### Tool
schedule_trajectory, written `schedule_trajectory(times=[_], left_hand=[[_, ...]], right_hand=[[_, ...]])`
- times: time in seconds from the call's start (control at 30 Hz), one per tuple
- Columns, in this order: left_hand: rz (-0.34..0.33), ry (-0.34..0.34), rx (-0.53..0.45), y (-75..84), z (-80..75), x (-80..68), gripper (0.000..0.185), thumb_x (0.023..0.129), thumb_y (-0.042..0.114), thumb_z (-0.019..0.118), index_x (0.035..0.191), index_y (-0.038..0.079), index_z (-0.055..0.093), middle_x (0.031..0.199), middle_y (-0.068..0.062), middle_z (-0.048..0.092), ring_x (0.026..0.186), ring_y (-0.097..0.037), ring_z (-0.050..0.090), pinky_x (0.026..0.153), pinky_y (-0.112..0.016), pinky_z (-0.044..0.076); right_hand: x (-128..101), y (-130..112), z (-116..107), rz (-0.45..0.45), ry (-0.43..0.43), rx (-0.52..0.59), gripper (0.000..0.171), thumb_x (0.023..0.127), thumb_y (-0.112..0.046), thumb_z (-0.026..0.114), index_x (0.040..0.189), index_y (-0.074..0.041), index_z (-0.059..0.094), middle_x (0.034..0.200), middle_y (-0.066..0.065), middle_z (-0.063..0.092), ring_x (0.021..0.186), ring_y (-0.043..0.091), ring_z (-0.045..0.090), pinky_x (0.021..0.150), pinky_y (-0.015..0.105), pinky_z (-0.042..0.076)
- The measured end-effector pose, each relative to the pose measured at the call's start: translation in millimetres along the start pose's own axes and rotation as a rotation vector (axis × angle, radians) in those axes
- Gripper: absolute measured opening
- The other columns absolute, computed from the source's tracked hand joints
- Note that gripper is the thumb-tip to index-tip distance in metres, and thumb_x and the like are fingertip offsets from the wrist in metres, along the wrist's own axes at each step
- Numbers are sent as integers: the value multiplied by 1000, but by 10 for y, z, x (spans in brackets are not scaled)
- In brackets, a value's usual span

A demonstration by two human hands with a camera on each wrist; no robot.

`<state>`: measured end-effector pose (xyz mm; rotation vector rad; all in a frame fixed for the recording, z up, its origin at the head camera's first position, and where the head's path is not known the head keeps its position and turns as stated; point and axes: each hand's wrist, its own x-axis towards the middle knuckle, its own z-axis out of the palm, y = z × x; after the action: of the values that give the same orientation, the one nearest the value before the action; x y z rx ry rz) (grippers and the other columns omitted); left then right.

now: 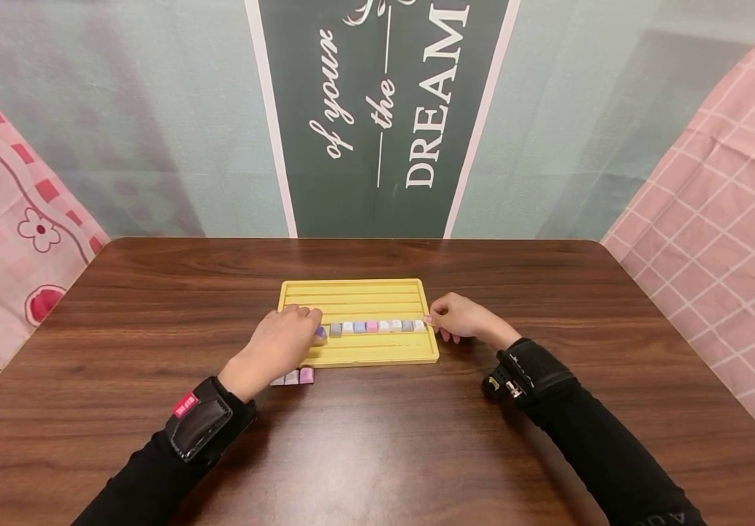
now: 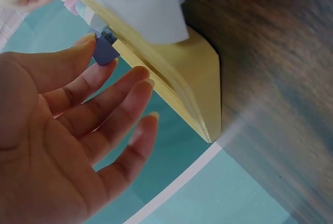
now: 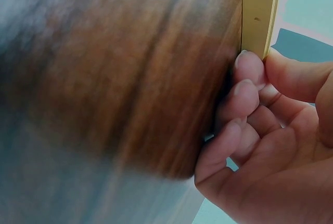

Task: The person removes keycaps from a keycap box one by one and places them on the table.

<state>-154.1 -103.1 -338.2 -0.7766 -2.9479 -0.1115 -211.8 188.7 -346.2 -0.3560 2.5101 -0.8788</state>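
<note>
Head view: the left hand (image 1: 277, 342) pinches a purple keycap (image 1: 320, 333) just left of the row (image 1: 372, 326) on the yellow tray (image 1: 367, 356), the right hand (image 1: 466, 318) pinches the tray's right edge, and placing seems underway, calling for careful alignment.

- On the dark green panel (image 1: 364, 208) at the far side, white lettering runs sideways, reading upward: script "of your" on the left, script "the" in the middle between two thin lines, and large capitals "DREAM" on the right.
- On the red tag (image 1: 185, 405) of the left wrist's black band (image 1: 201, 429): small white letters, too blurred to read.
- On the right black sleeve (image 1: 614, 438), at its near end: faint letters, partly cut off.
- On the keycaps (image 1: 372, 327): tiny marks, illegible.
</note>
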Motion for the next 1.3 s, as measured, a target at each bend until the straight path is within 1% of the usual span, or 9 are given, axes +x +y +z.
schedule_trajectory(times=[0.17,0.4,0.57,0.67,0.83,1.1,1.3], left_hand=[[7,19,-5,14,-15,-19,23,85,21,69,89,1,59,75,-8,57,73,-24,56,57,-35,44],[45,46,-14,33,-26,-75,21,83,19,71,85,2,59,75,-7,58,69,-22,54,54,-33,42],[55,62,-17,59,-32,-104,24,81,21,73,84,2,58,74,-7,58,68,-22,53,53,-32,41],[60,57,-13,77,-41,-119,25,80,22,74,83,2,59,73,-6,57,67,-21,52,53,-31,41],[73,38,-19,112,-59,-154,24,80,20,74,86,1,59,76,-7,58,69,-21,53,56,-32,42],[120,84,2,160,-50,-235,22,78,16,75,84,3,59,74,-5,58,68,-20,54,55,-32,41],[114,56,9,193,-64,-268,20,79,15,75,85,3,60,74,-4,57,70,-21,54,57,-32,41]], right_hand=[[-3,-2,-1,-3,-3,7,33,97,-15,51,67,-3,52,55,5,49,45,15,43,46,26,35],[-5,-5,0,-13,-5,11,33,96,-15,51,66,-3,52,55,4,48,45,15,43,47,26,35],[4,4,5,-13,-2,8,33,96,-15,51,66,-3,52,54,4,48,45,15,43,46,26,35],[10,8,8,-11,-1,6,32,96,-15,51,66,-3,52,54,4,48,44,15,43,46,25,35],[10,7,11,-5,2,5,32,96,-15,51,66,-3,52,54,4,48,44,15,43,46,25,34],[6,11,7,-3,3,5,32,96,-16,51,67,-3,53,54,4,48,45,15,43,46,25,35],[7,16,8,-4,3,3,33,96,-16,51,67,-3,53,54,4,48,45,15,43,47,26,35]])
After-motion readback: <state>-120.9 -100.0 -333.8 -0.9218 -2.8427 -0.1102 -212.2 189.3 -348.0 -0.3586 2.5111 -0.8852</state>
